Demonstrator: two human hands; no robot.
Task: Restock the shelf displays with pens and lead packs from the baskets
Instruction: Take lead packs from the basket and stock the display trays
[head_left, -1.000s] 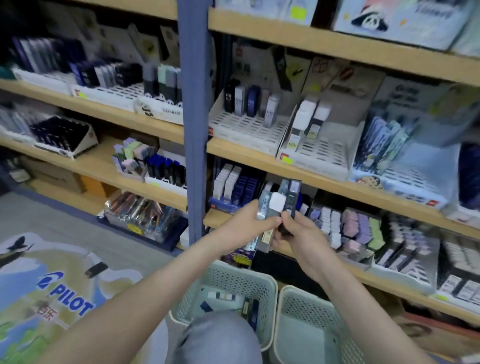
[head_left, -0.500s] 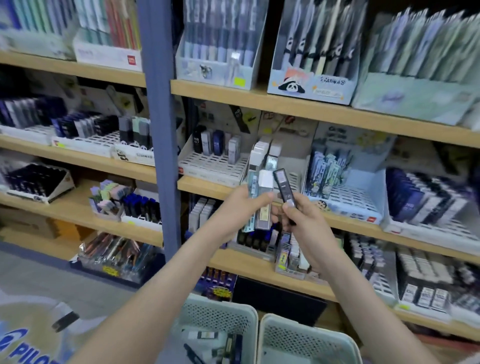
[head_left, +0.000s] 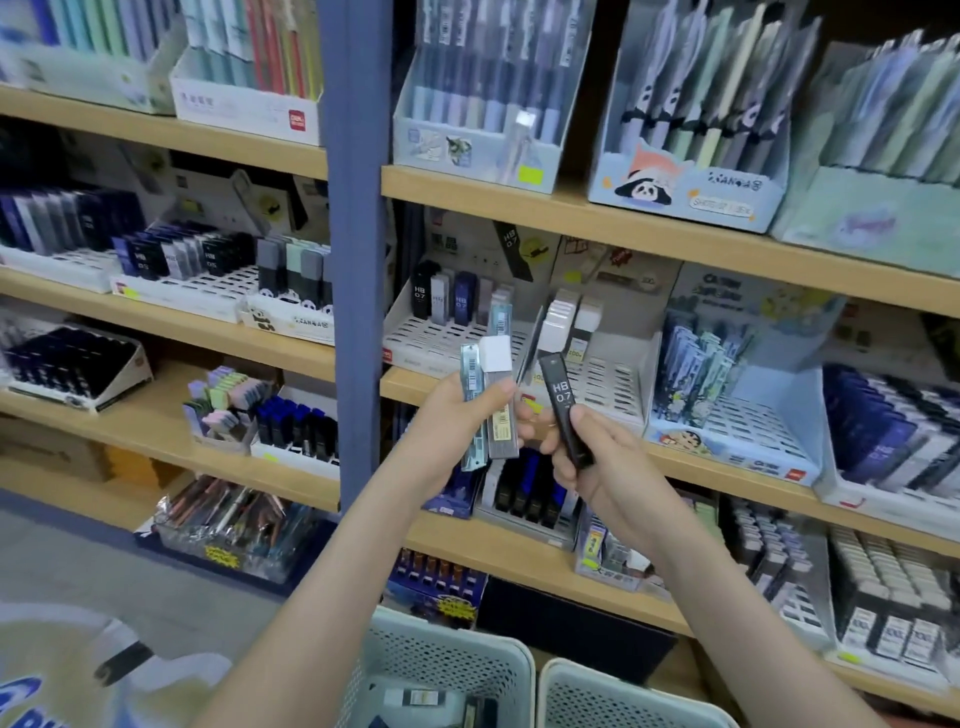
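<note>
The left hand (head_left: 445, 432) gripped a small fan of lead packs (head_left: 497, 400) upright, thumb pressed across their fronts, in front of the middle shelf (head_left: 675, 244). Just beside it, the right hand (head_left: 609, 468) curled its fingers round the lower end of a single black pack (head_left: 560, 400) marked HB 0.7, tilted slightly left. Both were held up before a white slotted tray (head_left: 448, 339), with two mesh baskets (head_left: 500, 656) on the floor below the forearms.
</note>
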